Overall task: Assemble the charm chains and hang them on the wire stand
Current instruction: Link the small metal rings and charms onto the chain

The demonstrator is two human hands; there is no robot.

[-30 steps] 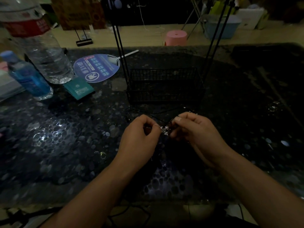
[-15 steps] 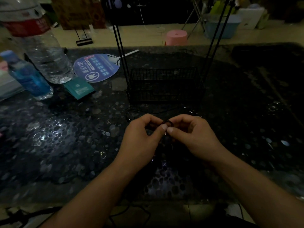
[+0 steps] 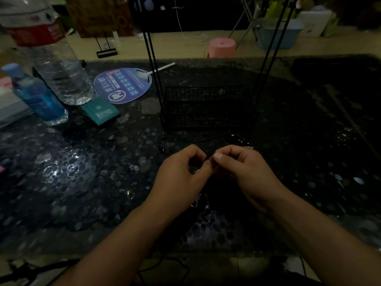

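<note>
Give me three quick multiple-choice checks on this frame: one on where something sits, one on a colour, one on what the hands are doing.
1. Where is the wire stand's basket relative to the hands?
A. Behind them, farther from the camera
B. Left of the bottles
C. On the floor

2. What colour is the stool beyond the table?
A. Green
B. Pink
C. Black

3. What are the hands doing?
A. Resting flat on the table
B. Both pinching a small dark piece between them
C. Lifting a bottle

Answers: 1 A, the basket stands on the table beyond the left hand and right hand. 2 B, the stool is pink. 3 B, the fingertips of both hands meet on the small piece; it is too dark to identify it.
</note>
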